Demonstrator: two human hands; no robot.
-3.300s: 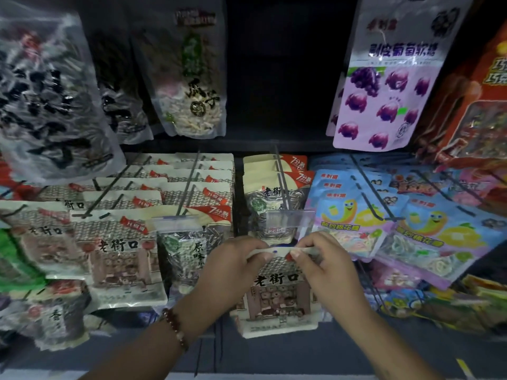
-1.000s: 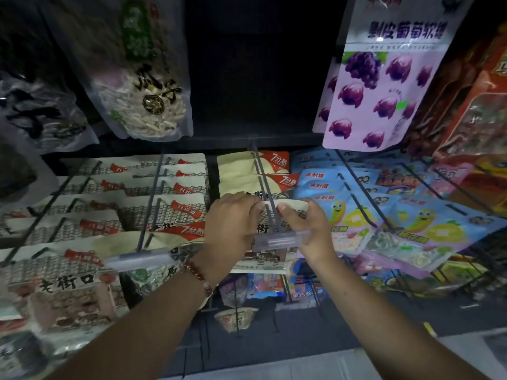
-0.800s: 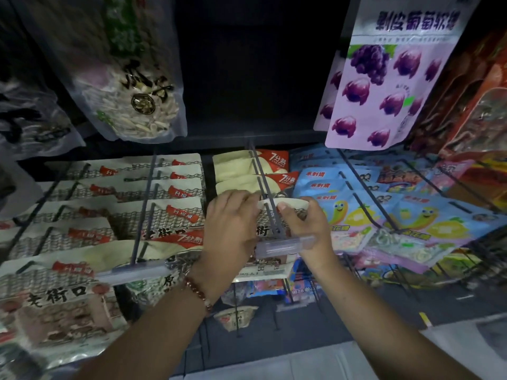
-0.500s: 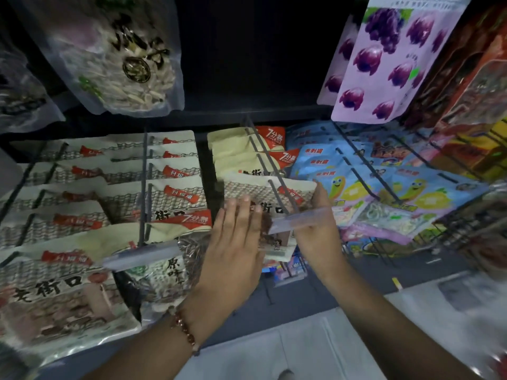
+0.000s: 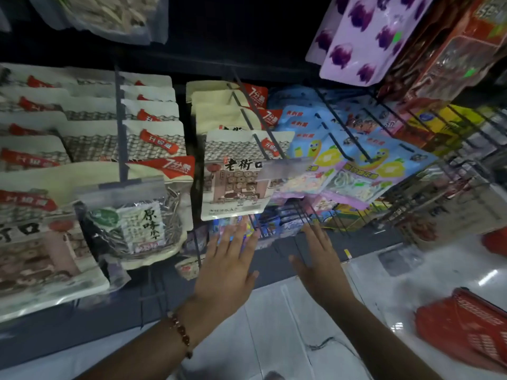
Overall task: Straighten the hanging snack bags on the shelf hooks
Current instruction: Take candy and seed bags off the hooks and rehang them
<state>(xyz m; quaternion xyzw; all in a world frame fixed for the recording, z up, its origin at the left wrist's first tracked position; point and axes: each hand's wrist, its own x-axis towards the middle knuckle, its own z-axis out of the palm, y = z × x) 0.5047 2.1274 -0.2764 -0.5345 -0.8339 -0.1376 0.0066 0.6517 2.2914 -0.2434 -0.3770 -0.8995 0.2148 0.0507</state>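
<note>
While both hands hang flat and spread below the hooks, holding nothing, the step in hand looks like a pause between bags: the front cream bag point(image 5: 233, 176) hangs on its hook with its face square to the aisle, and neither hand touches it. The left hand point(image 5: 226, 267) has its fingers straight and slightly fanned, fingertips just under that bag's bottom edge; the right hand point(image 5: 322, 266) is likewise open, palm toward the shelf, a little to the right and just beneath the clear price tag point(image 5: 286, 168) at the hook's tip.

A judgement only: the next move calls for picking a neighbouring bag that sits crooked and nudging it level. Just left of the left hand, the sunflower-seed bag point(image 5: 134, 223) hangs tilted and bulging forward behind its own tag, so it seems the likeliest candidate. Up and to the right of the right hand, the blue candy bags point(image 5: 370, 171) fan out at an angle over one another.

Wire hooks point(image 5: 258, 116) jut toward the person above both hands and could snag a sleeve or bracelet point(image 5: 181, 331). Farther back, rows of cream bags point(image 5: 153, 138) stack behind the front ones, and a purple grape-print bag point(image 5: 365, 42) hangs from the tier above. A red basket point(image 5: 463, 330) sits on the floor, well off to the right.
</note>
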